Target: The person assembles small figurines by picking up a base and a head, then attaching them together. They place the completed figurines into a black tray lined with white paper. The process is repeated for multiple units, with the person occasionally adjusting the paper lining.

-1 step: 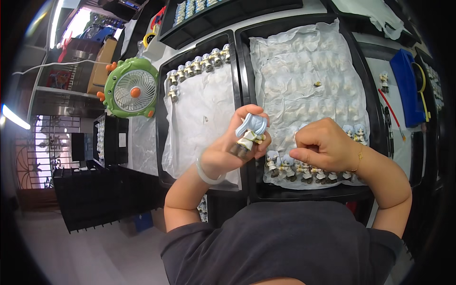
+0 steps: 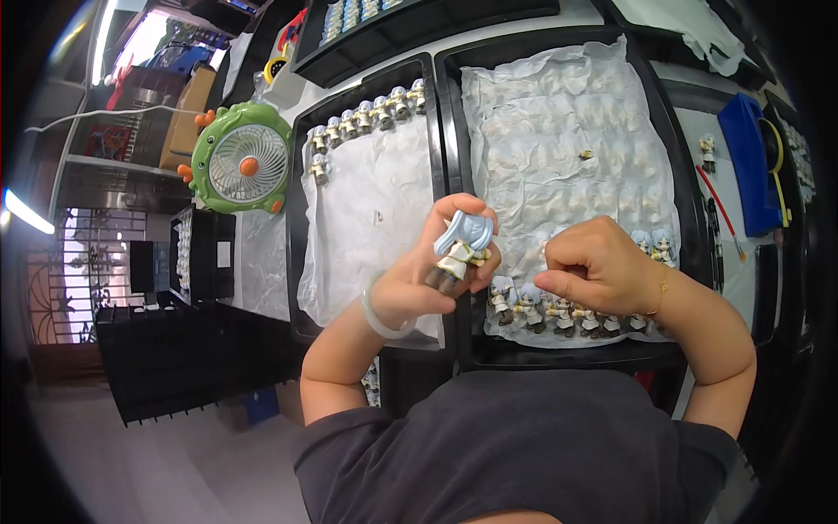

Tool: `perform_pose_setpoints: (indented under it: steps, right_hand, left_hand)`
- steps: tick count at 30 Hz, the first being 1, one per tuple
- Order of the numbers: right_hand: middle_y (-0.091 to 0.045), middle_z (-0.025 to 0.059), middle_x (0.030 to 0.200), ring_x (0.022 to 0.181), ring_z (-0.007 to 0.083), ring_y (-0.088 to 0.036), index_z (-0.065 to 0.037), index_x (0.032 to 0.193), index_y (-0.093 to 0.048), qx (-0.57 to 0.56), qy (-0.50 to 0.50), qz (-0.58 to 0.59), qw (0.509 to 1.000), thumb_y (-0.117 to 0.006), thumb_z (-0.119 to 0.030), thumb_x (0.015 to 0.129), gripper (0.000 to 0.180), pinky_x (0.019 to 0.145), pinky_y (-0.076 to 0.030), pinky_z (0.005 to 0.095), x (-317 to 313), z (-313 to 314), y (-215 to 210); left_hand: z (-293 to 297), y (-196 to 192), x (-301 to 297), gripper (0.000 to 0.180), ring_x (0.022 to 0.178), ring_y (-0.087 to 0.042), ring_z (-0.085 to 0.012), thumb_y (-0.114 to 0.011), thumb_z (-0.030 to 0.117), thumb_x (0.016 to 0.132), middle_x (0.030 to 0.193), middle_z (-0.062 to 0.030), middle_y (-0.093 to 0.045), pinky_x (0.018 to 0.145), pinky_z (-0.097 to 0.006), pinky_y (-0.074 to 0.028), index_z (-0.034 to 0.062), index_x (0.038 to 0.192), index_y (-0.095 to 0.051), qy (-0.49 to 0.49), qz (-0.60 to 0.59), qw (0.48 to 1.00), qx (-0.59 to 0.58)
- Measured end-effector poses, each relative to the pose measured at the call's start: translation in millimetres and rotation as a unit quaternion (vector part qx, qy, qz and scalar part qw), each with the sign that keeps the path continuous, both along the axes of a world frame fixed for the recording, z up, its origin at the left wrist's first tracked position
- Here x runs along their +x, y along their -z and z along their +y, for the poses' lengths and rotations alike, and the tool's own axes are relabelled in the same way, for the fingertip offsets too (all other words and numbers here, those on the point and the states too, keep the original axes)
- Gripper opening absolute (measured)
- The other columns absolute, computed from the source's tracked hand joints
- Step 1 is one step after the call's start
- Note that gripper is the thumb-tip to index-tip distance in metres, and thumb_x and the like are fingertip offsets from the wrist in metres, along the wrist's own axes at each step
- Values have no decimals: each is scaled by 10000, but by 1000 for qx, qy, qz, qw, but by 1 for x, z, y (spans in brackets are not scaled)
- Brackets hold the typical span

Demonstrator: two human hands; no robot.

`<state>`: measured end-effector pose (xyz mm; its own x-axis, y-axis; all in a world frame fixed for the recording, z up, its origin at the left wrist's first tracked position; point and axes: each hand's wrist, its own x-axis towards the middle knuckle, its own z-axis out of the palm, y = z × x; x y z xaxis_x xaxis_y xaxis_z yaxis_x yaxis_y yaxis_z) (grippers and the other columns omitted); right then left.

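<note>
My left hand [image 2: 410,279] is closed around a small figurine [image 2: 457,259] with pale blue hair, a white outfit and dark legs. It is tilted, with its hair side up, over the border between two black trays. To its right, my right hand [image 2: 602,266] is curled with thumb and fingers together; what they hold, if anything, is hidden. Below and behind that hand, similar figurines [image 2: 528,306] lie in a row on crinkled white sheeting [image 2: 559,113] in the right tray [image 2: 559,356]. More figurines show faintly beneath the sheeting.
Figurines [image 2: 381,113] line the far end of the left tray [image 2: 298,253]. A green fan [image 2: 240,192] stands left of it. Beside the right tray are a single figurine [image 2: 707,153], a red-handled brush [image 2: 720,210], a dark pen [image 2: 716,240] and a blue holder [image 2: 746,166].
</note>
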<state>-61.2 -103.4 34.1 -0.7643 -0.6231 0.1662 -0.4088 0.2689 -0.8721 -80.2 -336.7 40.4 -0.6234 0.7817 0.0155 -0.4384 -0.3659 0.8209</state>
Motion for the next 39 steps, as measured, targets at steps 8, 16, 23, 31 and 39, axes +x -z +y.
perform_pose_setpoints:
  steps: [8, 16, 23, 31, 39]
  right_hand:
    - [-403, 102, 483, 442, 251, -401, -16, 554, -438, 10, 26, 3, 1000, -575, -237, 798, 357, 447, -315, 341, -3, -3, 10]
    - [-419, 90, 482, 436, 240, -404, -27, 557, -457, 32, 25, -2, 999, -588, -232, 786, 335, 444, -315, 332, -4, -5, 11]
    - [-423, 78, 475, 426, 229, -397, -31, 567, -467, 45, 26, 8, 999, -598, -224, 780, 316, 440, -319, 329, -4, -6, 14]
    - [-427, 61, 464, 415, 208, -399, -38, 566, -476, 53, 24, -14, 998, -607, -208, 771, 297, 432, -314, 313, -4, -7, 12]
    - [-431, 67, 471, 424, 221, -414, -38, 569, -475, 66, 22, -10, 998, -607, -208, 768, 293, 436, -322, 317, -4, -7, 13]
  left_hand:
    - [-3, -1, 9, 818, 999, -437, -205, -559, -86, 574, 1251, -141, -313, 797, -321, -380, 198, 1246, -188, -11, 137, 990, -43]
    - [0, -1, 2, 726, 1006, -426, -223, -603, -12, 553, 1152, -129, -377, 860, -340, -363, 93, 1204, -298, -45, 360, 922, -136]
    - [3, -5, 7, 674, 757, -435, -224, -717, 262, 477, 820, -74, -440, 714, -315, -300, 39, 1077, -505, -150, 622, 667, -381]
    - [3, -3, 7, 638, 704, -432, -222, -732, 351, 440, 763, -59, -451, 665, -316, -275, 66, 976, -535, -164, 629, 649, -395]
    - [3, -2, 7, 610, 710, -431, -221, -730, 377, 450, 777, -55, -456, 669, -318, -272, 75, 943, -536, -162, 630, 650, -392]
